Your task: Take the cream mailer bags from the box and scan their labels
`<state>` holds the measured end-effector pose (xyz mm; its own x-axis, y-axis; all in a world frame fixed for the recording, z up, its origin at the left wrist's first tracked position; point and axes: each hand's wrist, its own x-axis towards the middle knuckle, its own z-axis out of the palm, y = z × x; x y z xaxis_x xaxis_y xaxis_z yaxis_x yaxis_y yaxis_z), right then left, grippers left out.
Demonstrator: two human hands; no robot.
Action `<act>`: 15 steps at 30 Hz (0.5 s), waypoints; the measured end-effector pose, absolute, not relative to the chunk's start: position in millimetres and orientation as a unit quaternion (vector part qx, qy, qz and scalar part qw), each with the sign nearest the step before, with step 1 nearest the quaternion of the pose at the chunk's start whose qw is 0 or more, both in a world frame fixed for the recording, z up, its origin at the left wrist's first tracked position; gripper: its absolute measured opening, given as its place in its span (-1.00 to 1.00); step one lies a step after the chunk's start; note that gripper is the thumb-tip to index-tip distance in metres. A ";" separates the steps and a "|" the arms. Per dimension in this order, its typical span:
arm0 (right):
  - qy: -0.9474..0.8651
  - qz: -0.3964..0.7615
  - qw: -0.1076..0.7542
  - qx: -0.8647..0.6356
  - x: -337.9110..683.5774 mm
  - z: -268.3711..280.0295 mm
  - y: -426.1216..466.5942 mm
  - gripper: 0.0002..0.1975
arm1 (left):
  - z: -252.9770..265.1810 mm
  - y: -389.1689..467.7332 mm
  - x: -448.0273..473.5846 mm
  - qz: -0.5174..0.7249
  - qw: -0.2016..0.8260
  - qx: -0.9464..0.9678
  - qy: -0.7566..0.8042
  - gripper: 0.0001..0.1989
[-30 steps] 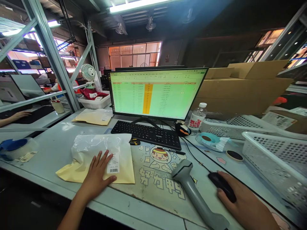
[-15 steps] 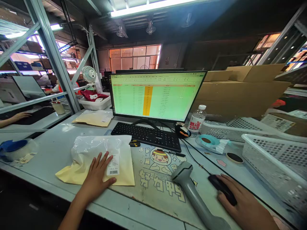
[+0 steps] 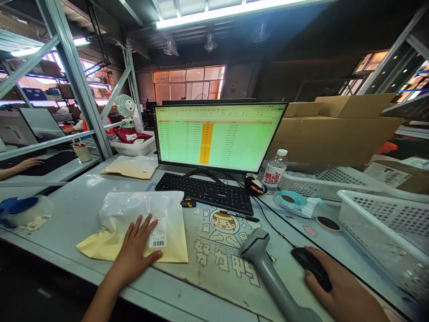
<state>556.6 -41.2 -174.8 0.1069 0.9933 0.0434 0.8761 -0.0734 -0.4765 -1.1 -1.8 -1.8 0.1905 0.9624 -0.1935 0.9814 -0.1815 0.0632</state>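
My left hand (image 3: 136, 250) lies flat with fingers spread on a white and pale yellow plastic mailer bag (image 3: 174, 232). A barcode label (image 3: 160, 237) shows on the bag beside my fingers. My right hand (image 3: 331, 281) is wrapped over a black computer mouse (image 3: 311, 267) at the right of the printed desk mat (image 3: 214, 279). Between my hands rests a grey barcode scanner (image 3: 268, 268). Behind them stand a black keyboard (image 3: 208, 192) and a monitor (image 3: 221, 138) with a green-tinted spreadsheet and one orange column.
A water bottle (image 3: 274, 172), tape rolls (image 3: 291, 200) and white plastic baskets (image 3: 375, 232) stand at right, before a large cardboard box (image 3: 335, 138). Another mailer (image 3: 129, 167) lies back left, near a tape dispenser (image 3: 22, 210). A co-worker's hand (image 3: 30, 164) is at far left.
The view has tilted up very slightly. Both hands stay where they were, the left on the mailer bag and the right on the mouse.
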 end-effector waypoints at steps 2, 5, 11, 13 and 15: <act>-0.648 0.154 0.202 -0.718 556.9 -173.9 -40.7 -0.36 | -2.5 -1.8 -0.9 -0.056 0.086 0.764 0.637 -0.17; -0.651 0.153 0.205 -0.714 558.4 -174.8 -40.7 -0.39 | -2.4 -1.8 -0.3 -0.063 0.089 0.760 0.641 -0.17; -0.659 0.145 0.206 -0.709 561.5 -183.3 -43.1 -0.36 | -0.1 -1.8 0.4 -0.072 0.095 0.759 0.640 -0.20; -0.661 0.142 0.207 -0.707 562.0 -185.9 -43.5 -0.36 | -0.8 -2.0 0.1 -0.068 0.089 0.762 0.638 -0.19; -0.662 0.139 0.208 -0.707 562.4 -187.3 -43.6 -0.36 | -2.0 -2.4 -0.4 -0.064 0.082 0.765 0.636 -0.18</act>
<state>562.4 -43.6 -187.3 0.0853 0.9932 0.0795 0.8774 -0.0371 -0.4783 -0.4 -2.4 -2.0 0.1831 0.9622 -0.2015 0.9831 -0.1778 0.0440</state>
